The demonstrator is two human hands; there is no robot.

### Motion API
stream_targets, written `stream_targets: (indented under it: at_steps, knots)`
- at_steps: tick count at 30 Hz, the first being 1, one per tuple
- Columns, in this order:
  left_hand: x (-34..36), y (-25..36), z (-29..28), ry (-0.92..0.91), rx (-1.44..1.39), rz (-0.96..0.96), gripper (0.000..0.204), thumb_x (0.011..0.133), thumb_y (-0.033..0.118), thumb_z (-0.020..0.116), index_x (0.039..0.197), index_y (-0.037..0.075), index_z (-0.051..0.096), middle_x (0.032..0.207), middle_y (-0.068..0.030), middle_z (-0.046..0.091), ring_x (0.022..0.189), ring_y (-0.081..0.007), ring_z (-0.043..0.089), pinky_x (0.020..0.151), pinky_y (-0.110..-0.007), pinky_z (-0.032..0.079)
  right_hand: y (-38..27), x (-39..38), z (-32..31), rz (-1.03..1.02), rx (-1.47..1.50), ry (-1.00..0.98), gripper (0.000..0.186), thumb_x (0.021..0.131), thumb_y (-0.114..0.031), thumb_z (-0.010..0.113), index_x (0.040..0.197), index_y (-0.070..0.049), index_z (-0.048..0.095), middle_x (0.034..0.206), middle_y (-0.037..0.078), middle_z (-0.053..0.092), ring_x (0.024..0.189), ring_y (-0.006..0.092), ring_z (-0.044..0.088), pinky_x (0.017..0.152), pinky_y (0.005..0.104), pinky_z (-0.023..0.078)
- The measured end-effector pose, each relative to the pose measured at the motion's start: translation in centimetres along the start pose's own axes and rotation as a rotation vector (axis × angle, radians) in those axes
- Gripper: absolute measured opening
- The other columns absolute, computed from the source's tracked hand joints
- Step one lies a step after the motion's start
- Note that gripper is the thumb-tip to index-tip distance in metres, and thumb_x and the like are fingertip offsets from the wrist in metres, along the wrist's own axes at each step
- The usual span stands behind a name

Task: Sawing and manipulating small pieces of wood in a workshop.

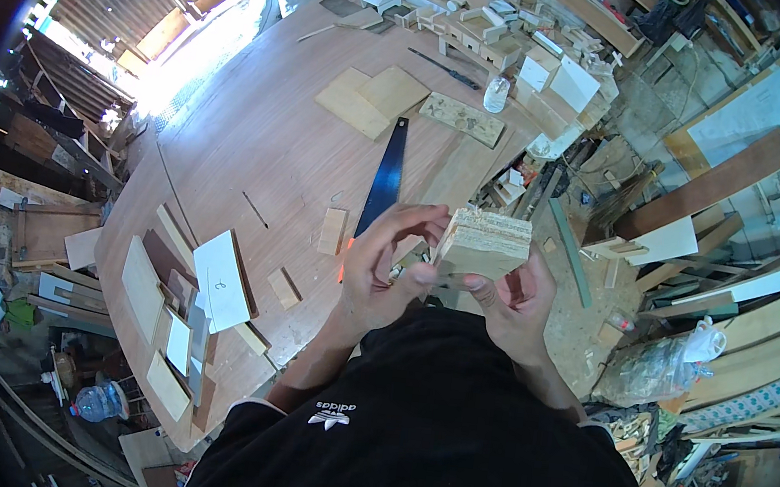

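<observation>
A pale wooden block (486, 255) with a rough, splintery upper edge is held up close to my chest. My left hand (378, 269) grips its left side, fingers curled and thumb pressed at the lower corner. On the opposite side my right hand (518, 312) closes on it, thumb toward the lower edge. Just left of the block, a handsaw (385, 178) lies on the table, its orange handle partly behind my left hand. Two small wood blocks (332, 231) lie further left, along with a thin dark stick (256, 210).
The large wooden table (222, 121) bears thin flat boards (372, 99), a small jar (496, 95) and a dark file-like tool (443, 68). Board offcuts (224, 280) crowd its near left edge. Small wooden pieces (488, 30) pile up at the far end. Planks (710, 187) lean at right.
</observation>
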State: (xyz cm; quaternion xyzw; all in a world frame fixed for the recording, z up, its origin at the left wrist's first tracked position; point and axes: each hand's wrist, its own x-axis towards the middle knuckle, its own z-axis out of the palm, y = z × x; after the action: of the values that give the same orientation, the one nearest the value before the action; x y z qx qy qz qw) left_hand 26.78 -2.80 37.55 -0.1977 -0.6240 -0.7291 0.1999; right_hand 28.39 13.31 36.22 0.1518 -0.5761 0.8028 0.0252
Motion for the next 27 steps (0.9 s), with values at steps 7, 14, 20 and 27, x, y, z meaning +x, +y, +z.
stream_targets:
  at_steps: [7,14,20,27]
  knots:
    - [0.8,3.1,-4.0,-1.105,-0.080,-0.354,0.035,0.092,0.028,0.063,0.073,0.001,0.053,0.068,-0.0092,0.050,0.062,-0.0225,0.050,0.061,-0.035,0.040,-0.8,0.0,-1.0,0.146,0.065,0.115,0.046,0.086,-0.010,0.071,0.123,0.004,0.048,0.115,0.012,0.059,0.108,0.0162,0.057,0.096,0.0317,0.045]
    - [-2.2,4.3,0.9,-1.302,-0.100,-0.169,0.019,0.082,0.010,0.068,0.083,0.002,0.051,0.083,-0.0099,0.053,0.074,-0.0278,0.058,0.062,-0.038,0.045,-0.3,0.3,-0.9,0.091,0.098,0.171,0.046,0.087,-0.011,0.071,0.124,0.004,0.048,0.112,0.011,0.060,0.104,0.0147,0.058,0.092,0.0293,0.046]
    - [-2.0,4.7,2.5,-1.291,-0.138,-0.122,0.012,0.072,0.000,0.063,0.079,0.003,0.054,0.075,-0.0062,0.055,0.068,-0.0278,0.060,0.058,-0.038,0.047,-0.3,0.0,-1.2,0.174,0.034,0.155,0.043,0.087,-0.010,0.071,0.122,0.005,0.050,0.111,0.011,0.061,0.102,0.0143,0.059,0.091,0.0286,0.046]
    - [-2.0,5.5,4.8,-1.210,-0.212,-0.054,0.007,0.080,0.004,0.063,0.079,0.007,0.057,0.074,-0.0031,0.054,0.060,-0.0243,0.056,0.053,-0.035,0.043,0.1,-0.6,-1.5,0.210,0.072,0.168,0.041,0.088,-0.012,0.070,0.121,0.005,0.053,0.110,0.010,0.062,0.101,0.0135,0.059,0.090,0.0279,0.046]
